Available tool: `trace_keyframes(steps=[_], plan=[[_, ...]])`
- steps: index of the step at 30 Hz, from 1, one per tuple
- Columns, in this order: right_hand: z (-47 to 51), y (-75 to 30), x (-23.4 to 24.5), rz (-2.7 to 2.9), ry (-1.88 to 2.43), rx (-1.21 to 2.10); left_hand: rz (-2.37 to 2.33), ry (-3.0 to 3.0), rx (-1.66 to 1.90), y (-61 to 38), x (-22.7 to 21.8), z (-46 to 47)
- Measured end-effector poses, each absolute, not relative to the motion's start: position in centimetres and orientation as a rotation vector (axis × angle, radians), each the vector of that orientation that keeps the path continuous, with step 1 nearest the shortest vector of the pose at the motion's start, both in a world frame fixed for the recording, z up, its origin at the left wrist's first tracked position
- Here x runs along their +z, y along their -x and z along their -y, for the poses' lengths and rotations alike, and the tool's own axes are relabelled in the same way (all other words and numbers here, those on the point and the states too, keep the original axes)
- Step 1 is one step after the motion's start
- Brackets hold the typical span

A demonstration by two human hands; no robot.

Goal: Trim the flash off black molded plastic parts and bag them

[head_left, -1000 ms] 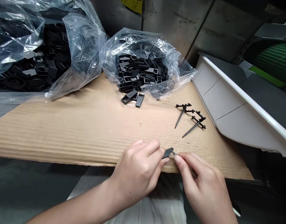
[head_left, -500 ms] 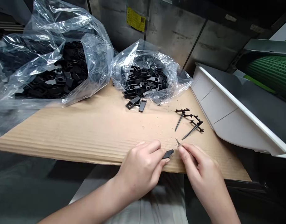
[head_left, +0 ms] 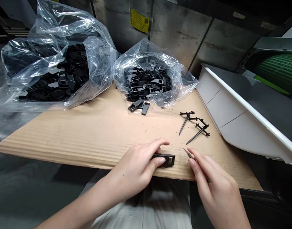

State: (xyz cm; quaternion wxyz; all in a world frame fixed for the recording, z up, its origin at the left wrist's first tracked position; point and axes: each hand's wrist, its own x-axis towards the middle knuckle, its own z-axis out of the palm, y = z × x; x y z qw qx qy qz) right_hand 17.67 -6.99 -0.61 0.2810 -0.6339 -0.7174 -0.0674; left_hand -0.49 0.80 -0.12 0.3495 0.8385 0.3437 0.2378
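My left hand (head_left: pixel 138 163) grips a black plastic part (head_left: pixel 169 160) between thumb and fingers, just above the front edge of the cardboard (head_left: pixel 93 133). The part's end with a rectangular opening points right, and its other end is hidden by my fingers. To the right, my right hand (head_left: pixel 214 178) pinches a thin pointed metal blade (head_left: pixel 188 153), its tip aimed up and left. The blade is apart from the black part; most of its handle is covered by my palm. Beyond my right hand lie two black plastic sprues (head_left: pixel 198 133) with short crossbars.
A clear plastic bag (head_left: pixel 181 71) of similar black parts stands at the back middle, with a few loose parts (head_left: pixel 146 108) in front. A larger bag (head_left: pixel 98 60) of black pieces is at left. A white tray (head_left: pixel 234 105) borders the right side.
The black part has turned in my left hand, so its open-framed end now faces right. My left forefinger has lifted off. My right hand has shifted slightly right and down with the blade.
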Motion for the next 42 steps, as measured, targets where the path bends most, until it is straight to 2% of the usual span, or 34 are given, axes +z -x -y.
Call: trace_keyframes(steps=[4, 14, 24, 42], plan=[[8.0, -17.3, -0.8, 2.075, 1.566, -0.318, -0.897, -2.114, 0.564, 0.4, 0.3, -1.2], [7.3, -16.2, -0.1, 2.206, 1.688, -0.412, -0.953, -2.139, 0.559, 0.2, 0.2, -0.7], [6.0, -15.6, 2.9, 2.515, 1.657, -0.604, -0.947, -2.142, 0.578, 0.0, 0.2, -0.7], [6.6, -17.2, 1.3, 2.478, 1.486, -0.515, -0.917, -2.193, 0.513, -0.1, 0.6, -0.8]])
